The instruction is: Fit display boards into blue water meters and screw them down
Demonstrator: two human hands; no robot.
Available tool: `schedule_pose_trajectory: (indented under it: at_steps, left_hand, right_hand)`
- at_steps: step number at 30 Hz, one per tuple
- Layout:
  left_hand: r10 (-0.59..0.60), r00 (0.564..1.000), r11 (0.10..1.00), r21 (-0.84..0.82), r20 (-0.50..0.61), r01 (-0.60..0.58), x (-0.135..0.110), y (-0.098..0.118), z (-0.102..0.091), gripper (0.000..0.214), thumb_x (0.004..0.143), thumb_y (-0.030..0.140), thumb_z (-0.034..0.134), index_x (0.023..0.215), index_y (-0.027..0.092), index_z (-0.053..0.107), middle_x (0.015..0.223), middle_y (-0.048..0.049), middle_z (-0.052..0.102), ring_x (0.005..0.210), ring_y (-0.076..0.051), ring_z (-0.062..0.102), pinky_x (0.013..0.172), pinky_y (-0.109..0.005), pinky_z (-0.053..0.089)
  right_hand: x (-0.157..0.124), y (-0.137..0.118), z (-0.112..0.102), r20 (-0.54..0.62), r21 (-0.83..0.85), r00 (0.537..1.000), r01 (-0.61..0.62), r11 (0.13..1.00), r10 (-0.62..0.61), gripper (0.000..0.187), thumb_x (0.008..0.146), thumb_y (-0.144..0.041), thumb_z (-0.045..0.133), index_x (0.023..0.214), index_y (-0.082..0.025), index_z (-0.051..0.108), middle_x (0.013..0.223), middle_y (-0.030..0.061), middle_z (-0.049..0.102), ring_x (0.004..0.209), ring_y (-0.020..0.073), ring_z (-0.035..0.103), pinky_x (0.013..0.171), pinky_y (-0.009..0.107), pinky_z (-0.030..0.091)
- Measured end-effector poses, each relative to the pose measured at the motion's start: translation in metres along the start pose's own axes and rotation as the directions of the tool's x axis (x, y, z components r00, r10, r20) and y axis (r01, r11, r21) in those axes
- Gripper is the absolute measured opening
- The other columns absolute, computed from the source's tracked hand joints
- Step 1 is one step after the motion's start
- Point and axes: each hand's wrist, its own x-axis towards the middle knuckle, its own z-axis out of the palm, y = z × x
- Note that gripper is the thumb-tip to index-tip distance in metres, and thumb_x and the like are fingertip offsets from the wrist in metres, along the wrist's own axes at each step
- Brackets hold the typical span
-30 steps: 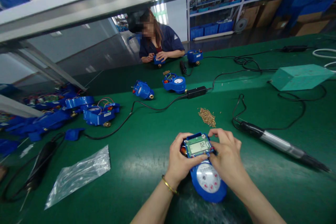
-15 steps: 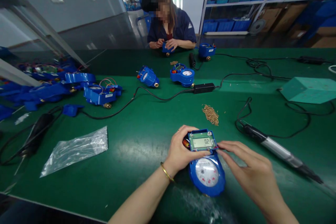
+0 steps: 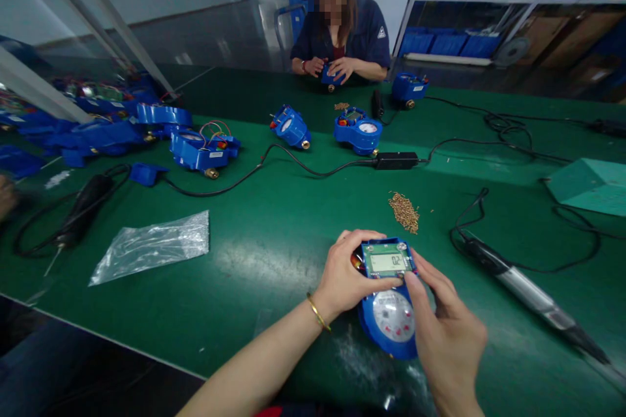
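A blue water meter with a round white dial lies on the green table in front of me. Its top carries a green circuit board with a lit LCD. My left hand grips the meter's left side, thumb across the lower edge of the board. My right hand lies against the meter's right side, fingers curled along its edge and thumb by the dial.
A pile of small brass screws and an electric screwdriver with its cable lie to the right. A clear plastic bag lies left, beyond it several blue meter parts. A person works opposite. A green box sits far right.
My right hand has come back from the meter's upper right corner to its right side and lower part. The camera has tilted and shifted; the meter stays between my hands.
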Motion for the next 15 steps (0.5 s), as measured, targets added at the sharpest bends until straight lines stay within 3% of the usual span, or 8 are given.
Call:
schedule_pose_trajectory:
  at_steps: [3, 6, 9, 12, 15]
  left_hand:
    - [-0.03, 0.999, 0.999, -0.032, 0.015, 0.031, -0.0026, 0.0003, -0.0012, 0.057, 0.062, 0.034, 0.09, 0.112, 0.025, 0.064, 0.117, -0.0019, 0.07, 0.107, -0.023, 0.063, 0.097, -0.037, 0.047]
    - [-0.031, 0.999, 0.998, -0.061, 0.018, 0.032, -0.0034, -0.0007, -0.0015, 0.057, 0.062, 0.034, 0.09, 0.112, 0.025, 0.064, 0.12, -0.002, 0.069, 0.109, -0.023, 0.063, 0.1, -0.038, 0.047]
    - [-0.035, 0.999, 0.997, -0.068, 0.023, 0.036, -0.003, -0.0009, -0.0001, 0.058, 0.063, 0.035, 0.089, 0.113, 0.025, 0.064, 0.12, -0.0028, 0.069, 0.11, -0.024, 0.064, 0.101, -0.039, 0.047]
    - [-0.047, 0.998, 0.997, -0.054, 0.048, 0.049, -0.0018, 0.0004, -0.0003, 0.058, 0.064, 0.037, 0.089, 0.114, 0.024, 0.063, 0.117, -0.0044, 0.07, 0.109, -0.025, 0.065, 0.1, -0.041, 0.048]
    - [0.003, 0.995, 1.0, -0.026, 0.096, -0.001, -0.0003, 0.0012, -0.0062, 0.068, 0.057, 0.039, 0.092, 0.116, 0.023, 0.062, 0.129, -0.0081, 0.065, 0.12, -0.029, 0.06, 0.106, -0.046, 0.045]
  right_hand:
    - [-0.0003, 0.0019, 0.0037, 0.03, 0.165, 0.968, -0.252, 0.953, 0.251, 0.038, 0.083, -0.045, 0.069, 0.114, -0.023, 0.072, 0.122, 0.0079, 0.069, 0.114, 0.0283, 0.064, 0.107, 0.053, 0.045]
    - [-0.0003, 0.0014, 0.0038, 0.065, 0.233, 0.924, -0.381, 0.895, 0.377, 0.043, 0.079, -0.048, 0.073, 0.113, -0.023, 0.073, 0.123, 0.0083, 0.069, 0.116, 0.0309, 0.063, 0.106, 0.054, 0.046]
    - [-0.0009, 0.0008, 0.0027, 0.058, 0.195, 0.934, -0.358, 0.913, 0.353, 0.043, 0.079, -0.049, 0.072, 0.115, -0.024, 0.073, 0.123, 0.0075, 0.068, 0.117, 0.031, 0.063, 0.105, 0.051, 0.048]
    - [-0.001, 0.0023, 0.0007, 0.018, 0.057, 0.966, -0.258, 0.965, 0.257, 0.043, 0.082, -0.051, 0.068, 0.115, -0.023, 0.073, 0.12, 0.0076, 0.07, 0.114, 0.0306, 0.065, 0.103, 0.05, 0.049]
    - [0.0005, 0.0045, -0.0024, -0.001, -0.035, 0.983, -0.184, 0.982, 0.184, 0.043, 0.084, -0.052, 0.066, 0.112, -0.021, 0.074, 0.115, 0.0089, 0.071, 0.109, 0.031, 0.067, 0.099, 0.049, 0.053]
